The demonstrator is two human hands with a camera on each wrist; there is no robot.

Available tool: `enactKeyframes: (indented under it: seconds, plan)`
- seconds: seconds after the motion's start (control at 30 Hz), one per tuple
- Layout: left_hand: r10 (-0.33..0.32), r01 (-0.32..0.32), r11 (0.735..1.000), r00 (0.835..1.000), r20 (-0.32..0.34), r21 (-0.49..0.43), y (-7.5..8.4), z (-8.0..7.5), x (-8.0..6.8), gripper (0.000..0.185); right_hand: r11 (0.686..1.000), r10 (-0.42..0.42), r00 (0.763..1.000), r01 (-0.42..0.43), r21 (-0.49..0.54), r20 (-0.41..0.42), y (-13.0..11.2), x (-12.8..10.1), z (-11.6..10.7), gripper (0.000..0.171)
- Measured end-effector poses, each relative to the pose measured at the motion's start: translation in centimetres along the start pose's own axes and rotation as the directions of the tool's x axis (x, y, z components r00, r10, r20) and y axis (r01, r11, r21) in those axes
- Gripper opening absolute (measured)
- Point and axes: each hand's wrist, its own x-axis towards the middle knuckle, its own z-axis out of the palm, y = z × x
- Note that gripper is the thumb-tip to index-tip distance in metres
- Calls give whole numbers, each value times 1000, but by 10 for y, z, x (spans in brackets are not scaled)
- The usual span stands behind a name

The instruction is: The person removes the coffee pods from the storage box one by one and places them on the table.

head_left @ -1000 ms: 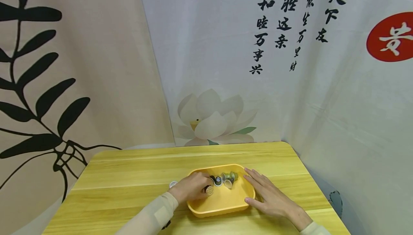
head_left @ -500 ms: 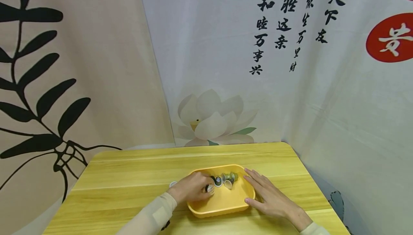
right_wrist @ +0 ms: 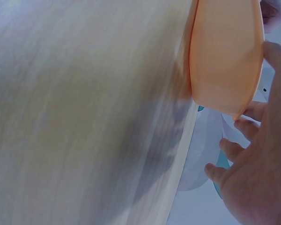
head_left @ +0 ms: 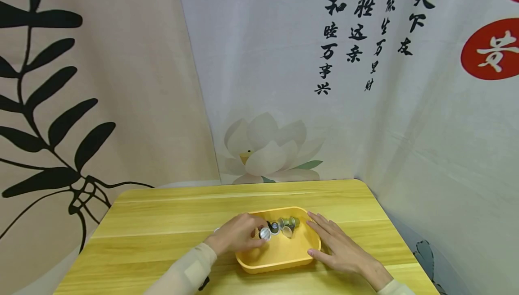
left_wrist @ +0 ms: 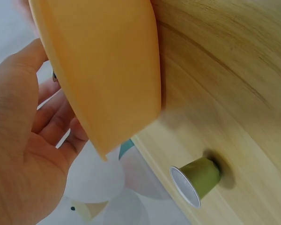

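A yellow tray [head_left: 284, 259] sits on the table, holding several small coffee capsules. Reaching over its left rim, my left hand [head_left: 239, 232] pinches a silver-lidded capsule [head_left: 265, 233] between thumb and fingers. In the left wrist view the tray's wall [left_wrist: 103, 70] hides most of that capsule. Beside it in the tray lie a dark capsule [head_left: 275, 228], a pale-lidded one [head_left: 287, 232] and a green one [head_left: 293, 222]. My right hand [head_left: 342, 250] rests against the tray's right rim, its fingers extended. Outside the tray, a green capsule [left_wrist: 201, 176] is on the table, mostly covered by my left hand in the head view.
The wooden table [head_left: 170, 214] extends around the tray on all sides. Behind it hangs a pale curtain [head_left: 267, 61] with printed characters and a flower. A dark item [head_left: 204, 283] shows beneath the left forearm.
The capsule at my left fingers has turned, so its silver lid now faces the head camera. My left hand has drawn slightly left and up. The right hand and tray stay put.
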Motion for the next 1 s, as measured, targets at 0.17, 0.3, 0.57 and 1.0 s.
enactKeyframes:
  seconds: [0.17,0.3,0.57,1.0]
  plan:
    - [-3,3,1000,999,-40,-23,-1,-4,-6,20,1000,4,1000,-3,-3,3,-1,0,0,77]
    - [-3,1,1000,997,-83,-22,-1,-10,-12,23,1000,6,1000,-6,-10,-1,-2,0,0,76]
    - [-24,18,999,988,-149,-39,-5,-21,-25,26,1000,9,1000,-9,-17,-3,-3,0,-1,77]
    - [-78,50,992,966,-248,-119,-11,-35,-54,18,1000,16,1000,-16,-7,6,-4,0,-1,77]
